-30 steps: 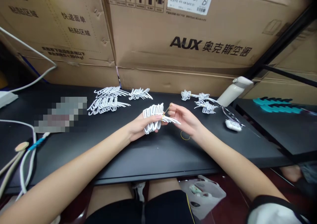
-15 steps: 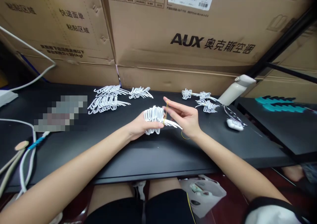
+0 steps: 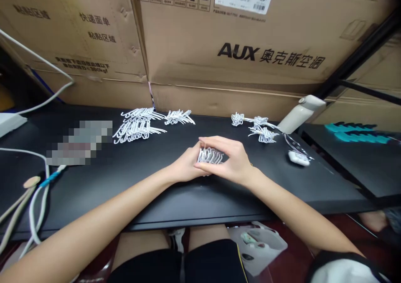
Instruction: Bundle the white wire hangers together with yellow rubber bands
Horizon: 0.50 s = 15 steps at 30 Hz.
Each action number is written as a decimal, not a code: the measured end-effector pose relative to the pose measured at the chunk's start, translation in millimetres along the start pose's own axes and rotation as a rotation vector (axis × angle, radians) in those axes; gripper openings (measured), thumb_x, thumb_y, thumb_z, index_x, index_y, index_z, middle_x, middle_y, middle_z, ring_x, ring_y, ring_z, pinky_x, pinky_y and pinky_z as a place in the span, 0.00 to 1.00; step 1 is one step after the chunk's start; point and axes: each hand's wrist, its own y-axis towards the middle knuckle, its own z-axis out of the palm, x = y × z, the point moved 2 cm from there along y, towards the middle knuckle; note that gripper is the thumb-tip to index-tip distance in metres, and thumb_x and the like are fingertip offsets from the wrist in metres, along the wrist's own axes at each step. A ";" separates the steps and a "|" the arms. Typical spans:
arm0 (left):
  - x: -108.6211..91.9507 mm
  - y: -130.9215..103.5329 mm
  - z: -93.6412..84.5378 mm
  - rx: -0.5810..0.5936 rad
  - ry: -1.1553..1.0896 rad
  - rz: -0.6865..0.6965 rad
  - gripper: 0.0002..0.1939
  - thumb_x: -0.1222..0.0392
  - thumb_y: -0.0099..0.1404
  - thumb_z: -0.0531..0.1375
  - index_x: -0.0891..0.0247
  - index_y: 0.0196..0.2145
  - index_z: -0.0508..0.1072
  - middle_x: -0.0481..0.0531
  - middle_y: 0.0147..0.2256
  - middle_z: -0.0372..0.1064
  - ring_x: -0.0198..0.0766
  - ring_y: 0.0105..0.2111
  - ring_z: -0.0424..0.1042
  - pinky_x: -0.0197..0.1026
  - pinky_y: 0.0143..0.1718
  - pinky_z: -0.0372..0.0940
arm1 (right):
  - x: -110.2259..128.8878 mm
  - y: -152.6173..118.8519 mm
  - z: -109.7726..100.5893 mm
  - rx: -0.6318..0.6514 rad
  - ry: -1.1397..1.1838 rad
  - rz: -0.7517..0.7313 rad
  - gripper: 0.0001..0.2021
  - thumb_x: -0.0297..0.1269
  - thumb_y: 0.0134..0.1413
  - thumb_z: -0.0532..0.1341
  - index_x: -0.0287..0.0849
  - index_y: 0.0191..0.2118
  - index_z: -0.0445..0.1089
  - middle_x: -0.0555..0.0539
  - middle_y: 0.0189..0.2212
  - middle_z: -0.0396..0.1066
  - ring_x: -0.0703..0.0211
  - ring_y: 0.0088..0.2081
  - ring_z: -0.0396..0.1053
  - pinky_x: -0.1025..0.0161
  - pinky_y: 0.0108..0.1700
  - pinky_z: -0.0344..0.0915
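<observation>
A bundle of white hooks (image 3: 210, 155) is held between my two hands above the black table. My left hand (image 3: 187, 165) is closed around its left side. Over the top and front curve the fingers and thumb of my right hand (image 3: 235, 161), gripping the same bundle. The hooks' bent ends show in the gap between right thumb and fingers; their straight ends are hidden. I cannot make out the yellow rubber band on the bundle now. Bundles of the same hooks lie behind my hands, at left (image 3: 133, 130) and at right (image 3: 263, 134).
Cardboard boxes (image 3: 188, 61) wall off the back of the table (image 3: 163, 203). On the right are a white bottle (image 3: 301, 115), a white earphone case (image 3: 298, 158) and teal items (image 3: 357, 133). A blurred-out flat object (image 3: 81, 143) and white cables (image 3: 46, 191) lie left.
The right hand has moved left from pulling a yellow rubber band to gripping the bundle. The bundle has turned and shifted slightly right, with the left hand still on it.
</observation>
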 end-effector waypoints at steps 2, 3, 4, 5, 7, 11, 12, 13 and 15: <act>2.2 -0.2 3.7 -0.033 0.048 0.005 0.31 0.61 0.48 0.66 0.62 0.51 0.65 0.52 0.39 0.70 0.43 0.36 0.71 0.40 0.35 0.64 | 2.9 0.1 7.3 0.022 -0.073 -0.053 0.17 0.44 0.44 0.68 0.40 0.40 0.72 0.41 0.38 0.74 0.52 0.39 0.72 0.54 0.44 0.69; 2.8 -0.3 5.1 -0.053 0.057 0.000 0.31 0.60 0.48 0.66 0.61 0.50 0.65 0.52 0.40 0.70 0.44 0.37 0.71 0.40 0.36 0.64 | 2.8 -0.3 10.5 0.037 -0.100 -0.064 0.16 0.43 0.45 0.67 0.39 0.40 0.72 0.41 0.38 0.74 0.52 0.38 0.72 0.55 0.43 0.69; 3.2 -0.6 6.0 -0.076 0.064 -0.010 0.29 0.59 0.48 0.66 0.61 0.49 0.66 0.52 0.40 0.70 0.45 0.37 0.71 0.40 0.37 0.64 | 2.2 -0.7 13.2 0.048 -0.123 -0.068 0.15 0.42 0.46 0.66 0.39 0.39 0.71 0.41 0.37 0.73 0.53 0.38 0.72 0.55 0.43 0.69; 3.4 -0.8 6.2 -0.101 0.071 -0.023 0.27 0.58 0.48 0.66 0.61 0.47 0.66 0.52 0.39 0.70 0.45 0.37 0.71 0.40 0.36 0.64 | 1.2 -1.3 15.2 0.053 -0.139 -0.069 0.14 0.42 0.47 0.66 0.39 0.38 0.71 0.42 0.37 0.73 0.54 0.37 0.71 0.55 0.42 0.69; 3.4 -1.5 5.4 -0.117 0.096 -0.051 0.24 0.57 0.48 0.66 0.61 0.43 0.66 0.52 0.37 0.69 0.44 0.35 0.70 0.40 0.34 0.64 | -0.7 -2.4 17.4 0.053 -0.151 -0.062 0.12 0.41 0.49 0.64 0.40 0.37 0.71 0.42 0.36 0.72 0.55 0.37 0.70 0.57 0.41 0.69; 3.0 -2.4 1.5 -0.058 0.165 -0.096 0.24 0.52 0.50 0.65 0.62 0.41 0.62 0.50 0.35 0.66 0.43 0.34 0.70 0.38 0.30 0.63 | -1.5 -2.5 17.8 0.059 -0.122 -0.049 0.10 0.40 0.50 0.64 0.40 0.37 0.70 0.44 0.35 0.71 0.58 0.36 0.69 0.61 0.40 0.68; 2.9 -2.5 0.7 -0.051 0.175 -0.099 0.24 0.51 0.50 0.65 0.62 0.41 0.62 0.50 0.35 0.66 0.43 0.34 0.70 0.38 0.29 0.63 | -1.2 -1.8 17.5 0.068 -0.113 -0.044 0.10 0.39 0.50 0.64 0.40 0.37 0.69 0.44 0.34 0.70 0.58 0.36 0.69 0.61 0.40 0.68; 3.0 -2.6 0.1 -0.053 0.180 -0.102 0.24 0.51 0.50 0.65 0.62 0.41 0.61 0.50 0.35 0.66 0.43 0.34 0.69 0.38 0.29 0.62 | -1.1 -0.7 17.0 0.082 -0.109 -0.035 0.10 0.39 0.49 0.64 0.40 0.36 0.69 0.44 0.34 0.70 0.58 0.35 0.69 0.61 0.40 0.67; 3.9 -2.5 -0.5 -0.066 0.180 -0.114 0.25 0.51 0.49 0.66 0.61 0.40 0.61 0.50 0.35 0.66 0.43 0.34 0.70 0.38 0.29 0.63 | -1.7 2.5 15.8 0.120 -0.112 0.003 0.10 0.39 0.48 0.65 0.39 0.35 0.69 0.45 0.32 0.68 0.59 0.34 0.67 0.61 0.38 0.66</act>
